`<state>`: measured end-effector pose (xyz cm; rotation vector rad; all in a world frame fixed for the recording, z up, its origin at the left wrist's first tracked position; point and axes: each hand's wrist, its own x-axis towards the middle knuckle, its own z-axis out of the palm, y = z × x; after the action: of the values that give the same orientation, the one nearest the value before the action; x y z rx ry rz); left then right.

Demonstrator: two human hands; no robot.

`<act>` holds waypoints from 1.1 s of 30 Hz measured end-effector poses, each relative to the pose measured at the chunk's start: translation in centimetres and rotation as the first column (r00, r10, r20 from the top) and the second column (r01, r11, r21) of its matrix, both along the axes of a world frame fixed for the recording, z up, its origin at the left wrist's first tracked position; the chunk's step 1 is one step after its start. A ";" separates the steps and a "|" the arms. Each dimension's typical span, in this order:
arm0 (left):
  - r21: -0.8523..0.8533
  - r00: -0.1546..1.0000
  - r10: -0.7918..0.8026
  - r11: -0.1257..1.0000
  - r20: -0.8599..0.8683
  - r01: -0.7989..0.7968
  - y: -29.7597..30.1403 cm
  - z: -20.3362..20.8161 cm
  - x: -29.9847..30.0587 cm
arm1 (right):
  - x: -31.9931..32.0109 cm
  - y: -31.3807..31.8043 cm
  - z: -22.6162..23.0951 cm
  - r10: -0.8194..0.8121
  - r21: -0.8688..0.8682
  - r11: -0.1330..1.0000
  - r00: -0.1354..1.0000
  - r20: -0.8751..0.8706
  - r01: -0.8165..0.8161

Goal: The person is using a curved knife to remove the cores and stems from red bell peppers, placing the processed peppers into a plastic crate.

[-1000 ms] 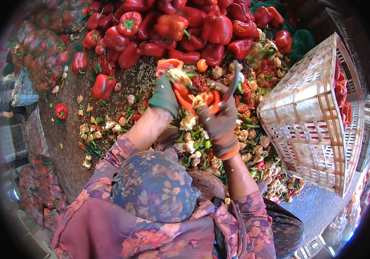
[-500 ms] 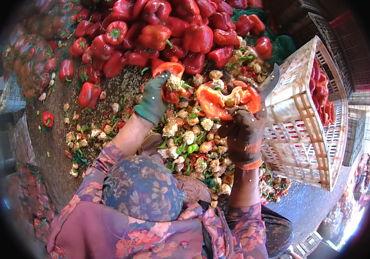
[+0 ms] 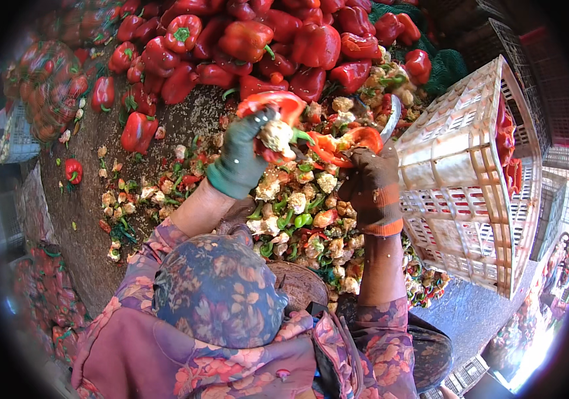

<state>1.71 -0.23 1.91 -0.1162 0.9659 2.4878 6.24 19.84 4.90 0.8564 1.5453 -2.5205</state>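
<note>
My left hand (image 3: 239, 154), in a grey-green glove, is closed around a piece of red bell pepper (image 3: 283, 104). A pale seed core (image 3: 275, 135) with a green stem shows at its fingers. To the right, my right hand (image 3: 371, 189) wears a dark glove with an orange-striped cuff. It grips a cut-open red bell pepper half (image 3: 363, 138), close beside the left hand's piece. A curved knife blade (image 3: 391, 120) sticks up from the same hand; its handle is hidden. Cut-out seed cores and stems (image 3: 298, 203) lie heaped beneath both hands.
Whole red bell peppers (image 3: 244, 41) are piled at the far side. A tilted white plastic crate (image 3: 454, 173) with red pepper pieces inside stands close to my right hand. Filled net bags (image 3: 48, 80) are at the left, and green netting (image 3: 447, 70) lies behind the crate.
My right hand, with knife and pepper half, has shifted left toward the other hand, and the half has turned. My left hand has moved slightly down and right, still holding its piece.
</note>
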 end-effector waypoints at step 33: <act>-0.266 1.000 0.009 0.964 -0.022 -0.015 1.2 -0.2 1.0 | 2.5 8.4 8.8 0.291 0.984 -0.041 0.944 -0.155 0.174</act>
<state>2.76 0.95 1.73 -0.1836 1.3091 2.3611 8.79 28.21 13.70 0.2081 3.4834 -0.8599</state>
